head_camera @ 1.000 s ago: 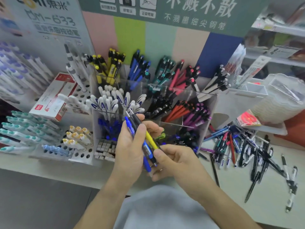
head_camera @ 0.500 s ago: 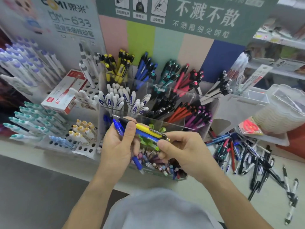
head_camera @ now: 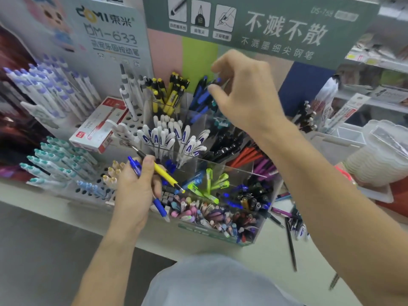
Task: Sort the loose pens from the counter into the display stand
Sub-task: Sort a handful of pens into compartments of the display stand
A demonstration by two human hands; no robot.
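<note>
My left hand (head_camera: 134, 191) grips a small bunch of pens low in front of the clear display stand (head_camera: 254, 237): a yellow pen (head_camera: 166, 174) and a blue pen (head_camera: 159, 206) stick out of the fist. My right hand (head_camera: 245, 96) is raised over the stand's back row. Its thumb and fingers pinch the top of a blue pen (head_camera: 215, 83) among the blue pens standing in that compartment. Loose pens (head_camera: 290, 219) lie on the counter right of the stand, partly behind my right forearm.
Pegboard racks of white pens (head_camera: 50, 164) stand at the left with a red and white box (head_camera: 99, 127). Signboards rise behind the stand. A white bin (head_camera: 344, 140) and stacked clear containers (head_camera: 382, 155) sit at the right. The counter edge runs below.
My right hand pulled a blue pen from the bunch in my left hand and rose to the back blue compartment. The left hand kept the remaining pens and stayed low.
</note>
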